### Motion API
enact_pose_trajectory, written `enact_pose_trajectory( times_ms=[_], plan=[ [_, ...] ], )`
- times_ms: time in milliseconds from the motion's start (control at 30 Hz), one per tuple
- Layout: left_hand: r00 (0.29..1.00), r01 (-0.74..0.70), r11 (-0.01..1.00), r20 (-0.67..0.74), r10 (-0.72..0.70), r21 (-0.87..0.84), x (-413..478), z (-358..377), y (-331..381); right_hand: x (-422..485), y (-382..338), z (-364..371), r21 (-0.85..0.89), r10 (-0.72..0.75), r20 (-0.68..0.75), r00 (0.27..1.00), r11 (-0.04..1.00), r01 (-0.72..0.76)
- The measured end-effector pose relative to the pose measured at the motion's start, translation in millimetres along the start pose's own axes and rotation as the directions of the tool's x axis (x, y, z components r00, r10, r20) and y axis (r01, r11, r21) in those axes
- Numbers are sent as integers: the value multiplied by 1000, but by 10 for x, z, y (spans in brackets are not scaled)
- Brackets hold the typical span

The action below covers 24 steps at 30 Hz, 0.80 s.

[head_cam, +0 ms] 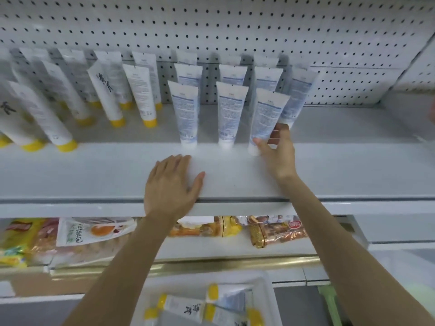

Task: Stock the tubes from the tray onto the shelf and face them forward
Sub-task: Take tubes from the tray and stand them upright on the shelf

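My right hand [279, 151] grips the lower end of a white-capped tube with blue print [266, 116], which stands cap-down at the front right of its group on the white shelf [94, 175]. My left hand [173, 184] rests flat and open on the shelf's front edge, holding nothing. More blue-print tubes [229, 111] stand in rows behind and to the left. Several yellow-capped white tubes [141, 95] stand at the left, most showing their backs. Below, a white tray [268, 300] holds a few yellow-capped tubes [183, 307] lying flat.
A pegboard back wall [235, 27] rises behind the shelf. The shelf to the right of the blue tubes is bare. The lower shelf carries packaged snacks [273, 229] and bags [89, 231]. A green handle [329, 302] shows at the lower right.
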<state>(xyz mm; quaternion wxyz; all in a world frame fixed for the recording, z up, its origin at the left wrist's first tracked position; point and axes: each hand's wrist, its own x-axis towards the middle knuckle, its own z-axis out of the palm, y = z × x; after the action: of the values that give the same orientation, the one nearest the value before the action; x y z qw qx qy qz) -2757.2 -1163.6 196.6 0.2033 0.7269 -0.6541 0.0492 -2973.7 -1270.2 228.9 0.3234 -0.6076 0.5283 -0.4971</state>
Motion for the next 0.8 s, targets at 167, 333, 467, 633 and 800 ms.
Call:
enact_pose_trajectory(
  times_ms=[167, 333, 467, 633, 800],
  plan=[
    [1000, -10, 1000, -11, 10, 11, 17, 23, -15, 82, 132, 19, 2, 0, 4, 1000, 1000, 0],
    [1000, -7, 1000, -14, 7, 22, 24, 33, -15, 132, 186, 21, -46, -19, 3, 1000, 999, 19],
    [1000, -5, 999, -18, 6, 40, 31, 59, -30, 146, 201, 24, -58, -28, -12, 1000, 998, 27],
    [1000, -6, 999, -24, 7, 45, 40, 69, -31, 134, 183, 29, -51, -16, -9, 1000, 999, 15],
    [1000, -6, 999, -9, 7, 50, 42, 67, -38, 138, 177, 32, -76, 1, -10, 1000, 997, -2]
  ],
)
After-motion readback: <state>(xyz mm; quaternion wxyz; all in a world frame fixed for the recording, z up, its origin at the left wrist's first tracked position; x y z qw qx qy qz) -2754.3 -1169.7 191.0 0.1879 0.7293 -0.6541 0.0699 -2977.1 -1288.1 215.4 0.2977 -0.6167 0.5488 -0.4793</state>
